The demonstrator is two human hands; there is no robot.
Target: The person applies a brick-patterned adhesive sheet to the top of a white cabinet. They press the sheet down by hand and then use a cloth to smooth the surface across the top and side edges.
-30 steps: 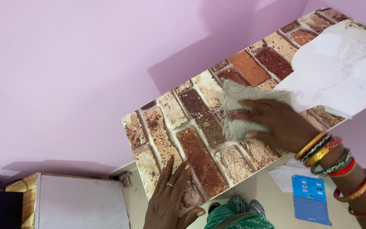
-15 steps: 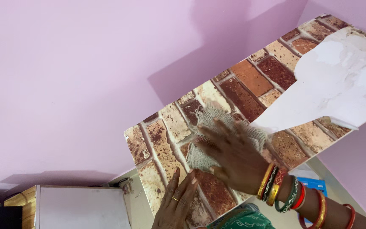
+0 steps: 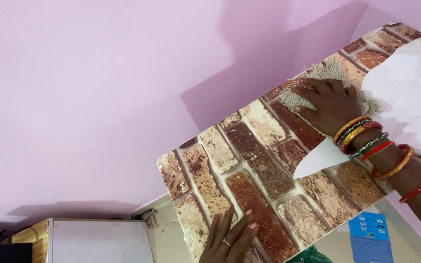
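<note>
A shelf board (image 3: 249,160) covered in brick-pattern paper juts out from the pink wall (image 3: 98,87). My right hand (image 3: 330,104), with several bangles at the wrist, presses a coarse beige cloth (image 3: 317,78) flat on the board's far part. A torn white patch (image 3: 410,92) where the brick paper is peeled lies just right of that hand. My left hand (image 3: 231,239), wearing a ring, rests flat with fingers spread on the board's near edge.
A white-topped cabinet (image 3: 98,241) with a wooden side stands at lower left. A blue printed card (image 3: 370,238) lies on the beige surface below the board. Green patterned fabric (image 3: 310,255) shows at the bottom edge.
My right hand has swept the cloth from the board's middle up to its far right part. My left hand stayed on the near edge. The view shifted slightly.
</note>
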